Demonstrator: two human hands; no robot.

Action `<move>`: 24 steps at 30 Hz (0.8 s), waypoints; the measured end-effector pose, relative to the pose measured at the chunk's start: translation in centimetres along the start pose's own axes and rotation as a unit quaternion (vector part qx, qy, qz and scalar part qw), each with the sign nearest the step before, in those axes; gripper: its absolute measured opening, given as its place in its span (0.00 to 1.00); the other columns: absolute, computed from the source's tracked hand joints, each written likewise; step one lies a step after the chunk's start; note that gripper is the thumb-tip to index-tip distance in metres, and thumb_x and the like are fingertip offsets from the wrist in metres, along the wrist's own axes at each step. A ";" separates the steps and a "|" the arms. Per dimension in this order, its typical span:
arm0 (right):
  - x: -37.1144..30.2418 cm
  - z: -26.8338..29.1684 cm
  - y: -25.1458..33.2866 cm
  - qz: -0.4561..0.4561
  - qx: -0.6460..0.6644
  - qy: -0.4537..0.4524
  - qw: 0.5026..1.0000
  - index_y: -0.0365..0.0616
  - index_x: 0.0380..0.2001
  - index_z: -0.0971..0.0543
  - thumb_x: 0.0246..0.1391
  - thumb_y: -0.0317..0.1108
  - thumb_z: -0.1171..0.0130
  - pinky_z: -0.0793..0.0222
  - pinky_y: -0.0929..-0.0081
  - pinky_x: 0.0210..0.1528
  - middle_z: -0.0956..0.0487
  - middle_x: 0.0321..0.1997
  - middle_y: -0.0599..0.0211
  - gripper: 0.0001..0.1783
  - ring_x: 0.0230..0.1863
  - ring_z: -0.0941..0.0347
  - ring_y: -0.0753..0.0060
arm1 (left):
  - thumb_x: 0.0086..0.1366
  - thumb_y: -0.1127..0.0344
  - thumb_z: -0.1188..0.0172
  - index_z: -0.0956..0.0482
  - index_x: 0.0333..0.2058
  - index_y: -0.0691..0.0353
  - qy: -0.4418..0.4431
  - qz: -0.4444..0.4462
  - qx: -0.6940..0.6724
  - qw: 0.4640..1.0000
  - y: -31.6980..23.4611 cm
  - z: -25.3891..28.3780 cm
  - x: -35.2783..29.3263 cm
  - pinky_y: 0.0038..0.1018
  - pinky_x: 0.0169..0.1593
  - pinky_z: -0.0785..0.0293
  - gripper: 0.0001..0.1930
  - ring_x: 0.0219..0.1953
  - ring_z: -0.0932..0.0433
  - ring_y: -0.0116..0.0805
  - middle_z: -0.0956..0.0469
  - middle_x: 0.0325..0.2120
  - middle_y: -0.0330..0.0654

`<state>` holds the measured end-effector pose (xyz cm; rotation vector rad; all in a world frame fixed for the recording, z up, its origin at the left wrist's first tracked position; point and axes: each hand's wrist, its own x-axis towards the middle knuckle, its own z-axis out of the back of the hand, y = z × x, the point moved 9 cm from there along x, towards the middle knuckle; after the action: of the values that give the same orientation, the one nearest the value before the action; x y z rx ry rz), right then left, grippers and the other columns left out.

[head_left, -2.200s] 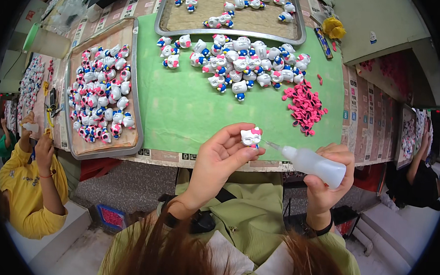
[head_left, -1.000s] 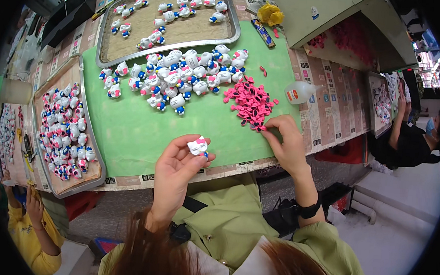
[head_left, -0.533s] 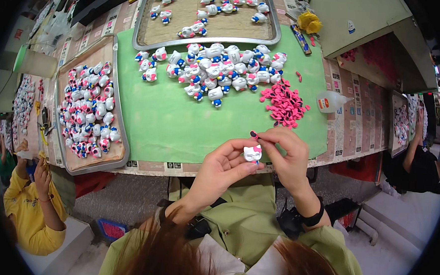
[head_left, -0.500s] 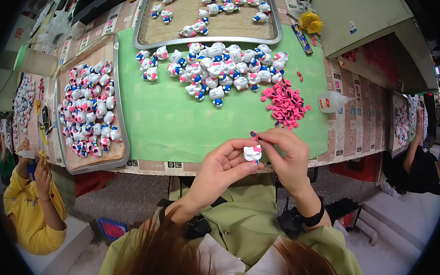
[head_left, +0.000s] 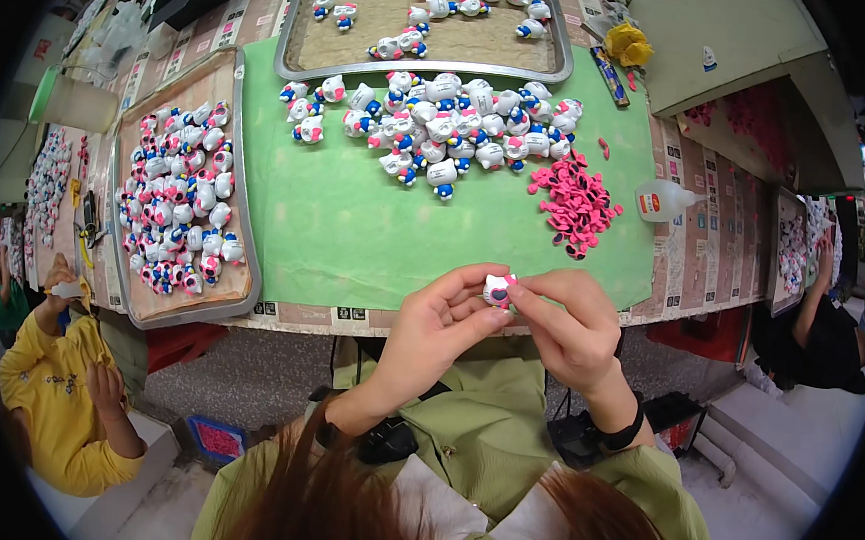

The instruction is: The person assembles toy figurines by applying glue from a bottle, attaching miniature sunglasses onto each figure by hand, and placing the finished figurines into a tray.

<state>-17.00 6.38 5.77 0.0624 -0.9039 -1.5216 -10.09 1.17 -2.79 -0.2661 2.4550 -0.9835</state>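
Close above the table's front edge, my left hand [head_left: 438, 321] grips a small white cat figurine [head_left: 492, 282] between thumb and fingers. My right hand [head_left: 578, 327] pinches a pink piece with dark heart-shaped lenses, like tiny sunglasses [head_left: 499, 295], against the figurine's face. Its lower body is hidden by my fingers. Beyond my hands, a heap of similar figurines [head_left: 444, 124] in white, blue and pink lies on the green mat [head_left: 346, 236]. A pile of pink sunglasses [head_left: 575, 204] sits to the right of it.
At the left stands a metal tray [head_left: 247, 260] full of figurines wearing pink pieces. Another tray [head_left: 423, 76] with figurines is at the back. A clear squeeze bottle [head_left: 663, 201] lies at right, a yellow lump [head_left: 628, 46] behind it. People work at far left [head_left: 63, 407] and far right.
My right hand has brought the pink sunglasses down onto the figurine's face. The figurine has risen slightly in my left hand. The whole view has shifted a little.
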 end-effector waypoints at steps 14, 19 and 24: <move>-2.0 -1.2 -3.5 -0.243 0.337 -0.038 0.909 0.36 0.29 0.25 0.38 0.21 0.43 0.37 0.80 0.32 0.29 0.32 0.61 0.10 0.31 0.33 0.73 | 0.52 0.78 0.46 0.28 0.38 0.66 0.014 -0.171 0.158 0.973 -3.1 -0.6 -0.8 0.22 0.41 0.32 0.12 0.37 0.29 0.28 0.28 0.35 0.41; -2.0 -1.0 -3.3 -0.237 0.338 -0.031 0.910 0.35 0.28 0.24 0.37 0.20 0.42 0.37 0.81 0.32 0.28 0.29 0.61 0.09 0.30 0.32 0.74 | 0.49 0.76 0.43 0.25 0.34 0.64 -0.010 -0.200 0.218 0.955 -3.6 -0.6 -1.2 0.22 0.39 0.32 0.11 0.35 0.28 0.30 0.26 0.32 0.43; -2.0 -1.1 -3.3 -0.240 0.366 -0.038 0.898 0.35 0.27 0.24 0.37 0.19 0.41 0.37 0.82 0.30 0.28 0.28 0.62 0.09 0.29 0.31 0.75 | 0.48 0.76 0.42 0.24 0.33 0.64 -0.020 -0.207 0.241 0.948 -3.9 -0.6 -1.5 0.22 0.38 0.32 0.11 0.34 0.27 0.30 0.25 0.30 0.43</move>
<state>-18.72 7.20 2.17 0.8295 -1.5695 -1.5454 -9.11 -0.77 0.82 -0.6375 2.0723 -1.6945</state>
